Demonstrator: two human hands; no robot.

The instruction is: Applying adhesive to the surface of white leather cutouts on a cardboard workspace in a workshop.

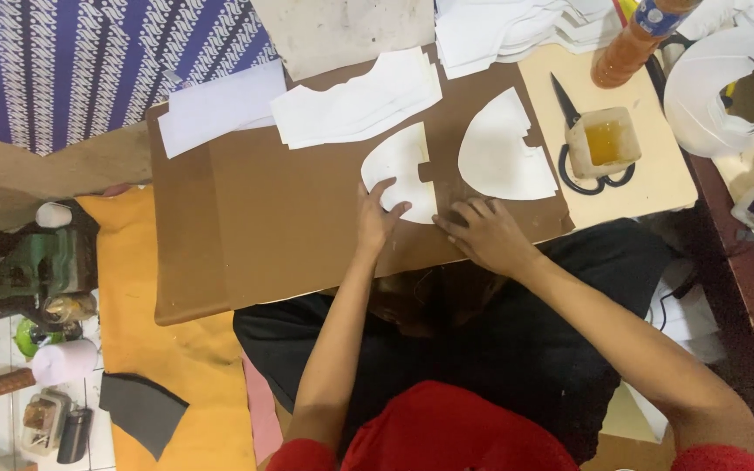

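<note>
Matt white paper piece (401, 174) on a smooth brown cardboard sheet (281, 218); yellow cloth (146, 288) looks soft, dull.

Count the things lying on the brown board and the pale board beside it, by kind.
Single white cut pieces: 2
White piece stacks: 2
Scissors: 1
Glue cups: 1
Bottles: 1
Total: 7

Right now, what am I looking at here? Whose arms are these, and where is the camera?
The camera sits on a person's head, looking down at their own bare arms; no machine is involved. The left hand presses flat on a curved white cut-out piece lying on a brown cardboard sheet. The right hand rests on the cardboard beside it, fingertips at the piece's edge. Nearby lie a larger white cut-out piece, a stack of white pieces, black-handled scissors and a small tub of amber liquid. Neither hand grips anything.
</note>
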